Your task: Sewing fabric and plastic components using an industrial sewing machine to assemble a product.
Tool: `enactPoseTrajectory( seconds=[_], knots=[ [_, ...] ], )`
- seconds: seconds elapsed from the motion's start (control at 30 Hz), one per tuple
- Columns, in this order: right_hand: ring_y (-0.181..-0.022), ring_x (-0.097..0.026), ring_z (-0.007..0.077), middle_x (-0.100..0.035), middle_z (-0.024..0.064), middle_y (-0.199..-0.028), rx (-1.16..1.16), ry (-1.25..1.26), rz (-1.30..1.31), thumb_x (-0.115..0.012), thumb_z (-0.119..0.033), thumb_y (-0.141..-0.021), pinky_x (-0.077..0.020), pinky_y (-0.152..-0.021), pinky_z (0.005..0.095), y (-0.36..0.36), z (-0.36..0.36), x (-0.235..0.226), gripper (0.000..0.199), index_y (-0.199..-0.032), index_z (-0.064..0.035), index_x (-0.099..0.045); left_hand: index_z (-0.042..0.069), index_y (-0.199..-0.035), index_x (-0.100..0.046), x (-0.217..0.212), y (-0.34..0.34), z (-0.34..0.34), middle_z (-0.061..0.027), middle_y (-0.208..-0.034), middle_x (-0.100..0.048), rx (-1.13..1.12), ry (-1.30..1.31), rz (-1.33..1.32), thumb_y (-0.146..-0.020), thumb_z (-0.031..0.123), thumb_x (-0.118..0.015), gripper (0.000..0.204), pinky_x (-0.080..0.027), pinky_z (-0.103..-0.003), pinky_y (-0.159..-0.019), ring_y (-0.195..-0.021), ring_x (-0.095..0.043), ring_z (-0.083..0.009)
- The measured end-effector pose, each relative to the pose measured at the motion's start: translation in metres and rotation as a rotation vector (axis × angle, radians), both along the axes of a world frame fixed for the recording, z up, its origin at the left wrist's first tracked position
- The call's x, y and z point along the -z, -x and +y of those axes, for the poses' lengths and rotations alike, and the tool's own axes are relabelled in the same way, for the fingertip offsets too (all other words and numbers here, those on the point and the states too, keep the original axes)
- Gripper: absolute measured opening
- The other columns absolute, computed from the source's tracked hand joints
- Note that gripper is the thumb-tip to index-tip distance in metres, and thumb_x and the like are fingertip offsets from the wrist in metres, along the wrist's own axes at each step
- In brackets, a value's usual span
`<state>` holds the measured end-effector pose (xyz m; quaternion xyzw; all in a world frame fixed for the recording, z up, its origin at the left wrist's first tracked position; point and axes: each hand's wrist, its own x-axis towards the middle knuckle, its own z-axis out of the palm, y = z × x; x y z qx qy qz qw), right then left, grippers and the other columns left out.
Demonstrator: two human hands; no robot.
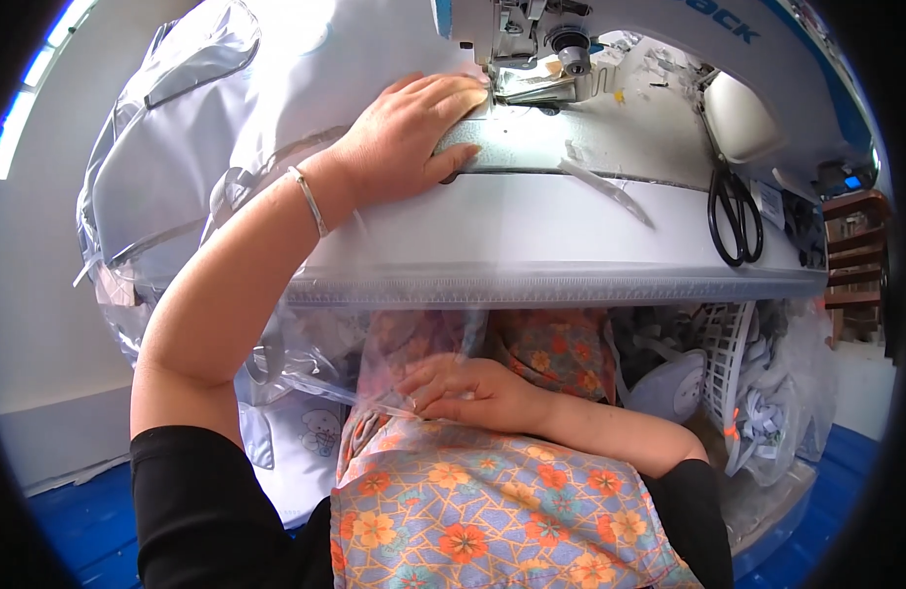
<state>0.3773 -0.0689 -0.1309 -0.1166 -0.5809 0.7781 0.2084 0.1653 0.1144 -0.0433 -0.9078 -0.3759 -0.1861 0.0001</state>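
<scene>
Smooth white tabletop, glossy white fabric beneath the flattened left hand; half-curled right hand at clear plastic film, grip unclear.

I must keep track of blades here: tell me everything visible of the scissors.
The scissors have two black loop handles, apparently plastic, set close together. They lie at the right of the white worktop, handles toward the near edge, narrow blades pointing away beside a pale rounded housing. Blade detail is unclear. Nobody is holding them.
</scene>
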Motion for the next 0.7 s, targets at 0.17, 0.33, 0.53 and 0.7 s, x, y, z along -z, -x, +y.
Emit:
enactPoseTrajectory(
  seconds=[0.17, 0.33, 0.53, 0.7],
  knots=[
    [-0.105, -0.063, 0.0167, -0.068, 0.0097, -0.106, -0.118, -0.051, -0.078, -0.060, -0.010, -0.099, -0.0499, -0.093, 0.0321, -0.007, 0.002, -0.016, 0.016, -0.108, 0.0013, -0.067, 0.001, -0.133, -0.056, 0.003, 0.006, 0.012, -0.0162, -0.140, -0.051, -0.034, 0.001, 0.036, -0.091, 0.022, -0.060, 0.047, -0.033, -0.042, -0.115, -0.132, -0.046, -0.0332],
    [-0.090, -0.065, 0.0145, -0.069, 0.0063, -0.095, -0.052, 0.359, -0.104, -0.058, -0.014, -0.100, -0.0516, -0.082, 0.0304, -0.011, 0.002, -0.023, 0.019, -0.106, 0.0016, -0.067, 0.000, -0.129, -0.058, 0.009, 0.005, 0.029, -0.0181, -0.132, -0.054, -0.076, -0.036, 0.004, -0.091, 0.021, -0.055, 0.043, -0.036, -0.042, -0.112, -0.126, -0.049, -0.0349],
    [-0.090, -0.064, 0.0127, -0.067, 0.0055, -0.099, 0.022, 0.116, -0.087, -0.056, -0.010, -0.101, -0.0512, -0.083, 0.0262, -0.013, 0.008, -0.013, 0.014, -0.104, -0.0006, -0.066, 0.001, -0.119, -0.064, 0.014, 0.007, 0.051, -0.0170, -0.123, -0.059, -0.193, 0.005, 0.022, -0.091, 0.023, -0.052, 0.038, -0.037, -0.043, -0.109, -0.120, -0.052, -0.0331],
    [-0.091, -0.065, 0.0131, -0.065, 0.0059, -0.093, 0.094, 0.319, 0.004, -0.057, -0.006, -0.099, -0.0525, -0.080, 0.0279, -0.016, 0.006, -0.012, 0.006, -0.101, -0.0013, -0.059, 0.004, -0.119, -0.066, 0.009, 0.005, 0.069, -0.0150, -0.122, -0.062, -0.234, 0.085, 0.070, -0.090, 0.025, -0.051, 0.039, -0.035, -0.043, -0.112, -0.122, -0.053, -0.0300]
  ],
)
